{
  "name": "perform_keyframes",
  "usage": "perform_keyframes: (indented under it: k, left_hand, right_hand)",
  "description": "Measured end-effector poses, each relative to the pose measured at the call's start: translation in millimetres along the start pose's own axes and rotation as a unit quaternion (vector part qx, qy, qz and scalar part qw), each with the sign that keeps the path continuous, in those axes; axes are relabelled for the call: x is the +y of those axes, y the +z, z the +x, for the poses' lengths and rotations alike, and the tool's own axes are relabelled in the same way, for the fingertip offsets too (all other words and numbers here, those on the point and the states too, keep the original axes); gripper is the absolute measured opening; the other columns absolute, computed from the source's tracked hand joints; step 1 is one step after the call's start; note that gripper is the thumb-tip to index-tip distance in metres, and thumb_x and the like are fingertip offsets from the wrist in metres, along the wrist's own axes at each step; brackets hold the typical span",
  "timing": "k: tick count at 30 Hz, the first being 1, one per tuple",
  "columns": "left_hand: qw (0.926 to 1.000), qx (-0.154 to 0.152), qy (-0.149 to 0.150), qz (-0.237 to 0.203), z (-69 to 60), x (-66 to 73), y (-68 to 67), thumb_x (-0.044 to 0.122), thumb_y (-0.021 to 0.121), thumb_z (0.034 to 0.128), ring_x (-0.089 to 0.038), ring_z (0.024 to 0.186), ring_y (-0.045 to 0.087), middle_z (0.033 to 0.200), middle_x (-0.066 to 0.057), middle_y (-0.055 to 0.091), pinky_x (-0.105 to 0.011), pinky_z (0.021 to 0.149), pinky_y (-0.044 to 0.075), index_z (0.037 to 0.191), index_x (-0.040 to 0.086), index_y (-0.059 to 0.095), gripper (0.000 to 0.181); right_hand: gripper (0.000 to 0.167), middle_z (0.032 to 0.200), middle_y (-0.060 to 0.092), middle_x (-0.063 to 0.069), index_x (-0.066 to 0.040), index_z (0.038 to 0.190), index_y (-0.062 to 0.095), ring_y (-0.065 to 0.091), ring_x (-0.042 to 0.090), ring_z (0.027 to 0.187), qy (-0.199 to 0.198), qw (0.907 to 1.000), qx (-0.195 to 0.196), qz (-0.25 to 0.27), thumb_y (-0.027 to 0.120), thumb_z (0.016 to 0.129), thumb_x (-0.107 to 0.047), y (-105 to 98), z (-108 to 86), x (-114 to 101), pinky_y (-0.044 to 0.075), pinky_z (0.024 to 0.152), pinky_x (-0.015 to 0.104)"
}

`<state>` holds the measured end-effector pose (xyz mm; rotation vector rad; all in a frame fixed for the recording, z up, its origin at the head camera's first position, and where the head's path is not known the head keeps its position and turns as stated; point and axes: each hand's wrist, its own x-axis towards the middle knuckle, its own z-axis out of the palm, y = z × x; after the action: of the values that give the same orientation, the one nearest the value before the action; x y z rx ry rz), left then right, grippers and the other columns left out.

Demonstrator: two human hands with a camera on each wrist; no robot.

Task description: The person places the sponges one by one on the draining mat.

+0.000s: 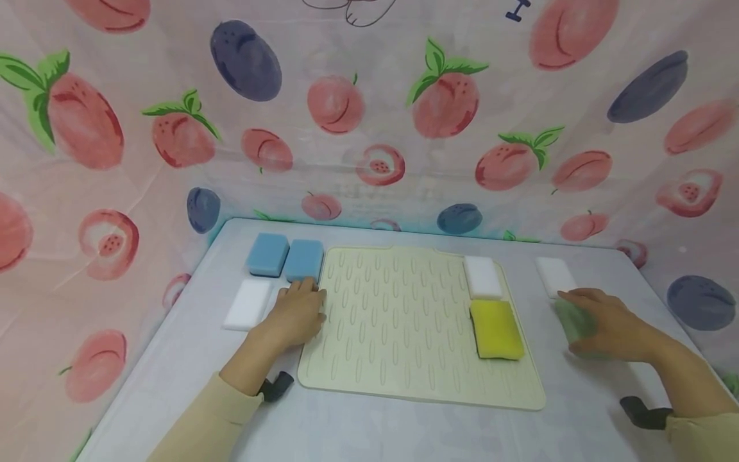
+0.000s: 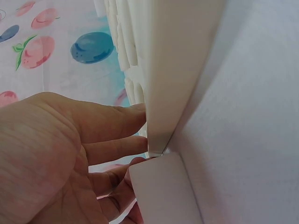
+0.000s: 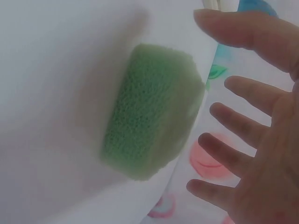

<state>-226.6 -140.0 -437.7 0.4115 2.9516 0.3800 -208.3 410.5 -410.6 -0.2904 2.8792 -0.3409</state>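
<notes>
My left hand (image 1: 296,314) rests at the left edge of a cream ribbed mat (image 1: 398,321). In the left wrist view its thumb and index finger touch the mat's side, and the other fingers lie near a white sponge (image 2: 161,189). My right hand (image 1: 614,327) is held with spread fingers over a green sponge (image 1: 575,327) at the table's right. The right wrist view shows a gap between those fingers and the porous green sponge (image 3: 145,112). On the mat's right side lie a yellow sponge (image 1: 498,329) and a white sponge (image 1: 484,278).
Two blue sponges (image 1: 268,254) sit side by side at the back left, just beyond the left fingertips. Another white sponge (image 1: 555,276) lies behind the green one. A fruit-printed curtain (image 1: 381,128) stands along the table's back edge.
</notes>
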Motion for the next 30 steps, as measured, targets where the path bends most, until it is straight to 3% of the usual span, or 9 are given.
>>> perform_keyframes:
  k: [15, 22, 30]
  left_hand:
    - [1.0, -0.007, 0.0, 0.0, 0.2, -0.9, 0.8, 0.02, 0.069, 0.0984, -0.033, 0.124, 0.048, 0.14, -0.019, 0.054, -0.05, 0.099, 0.041, 0.145, -0.003, 0.057, 0.053]
    - [0.9999, -0.01, -0.001, 0.001, 0.5, -1.1, 2.2, 0.02, 0.069, 0.0986, -0.032, 0.123, 0.048, 0.14, -0.018, 0.054, -0.05, 0.099, 0.041, 0.145, -0.002, 0.057, 0.053]
    - [0.9999, -0.01, -0.005, -0.002, 0.9, -1.6, 0.1, 0.02, 0.068, 0.0986, -0.033, 0.123, 0.047, 0.14, -0.019, 0.054, -0.05, 0.099, 0.04, 0.145, -0.002, 0.057, 0.053]
  right_hand:
    - [0.103, 0.152, 0.03, 0.036, 0.003, 0.152, 0.041, 0.034, 0.061, 0.129, -0.009, 0.9997, -0.008, 0.019, 0.093, 0.065, -0.02, 5.3, -1.7, 17.3, 0.035, 0.096, 0.081]
    - [0.107, 0.153, 0.029, 0.035, 0.001, 0.154, 0.04, 0.032, 0.061, 0.131, 0.007, 0.9992, -0.025, 0.032, 0.093, 0.065, -0.026, 8.9, 1.1, 21.3, 0.034, 0.096, 0.082]
    - [0.109, 0.151, 0.029, 0.037, 0.002, 0.153, 0.04, 0.033, 0.062, 0.13, 0.002, 0.9992, -0.016, 0.035, 0.095, 0.064, -0.028, 8.6, 5.9, 23.4, 0.034, 0.097, 0.082]
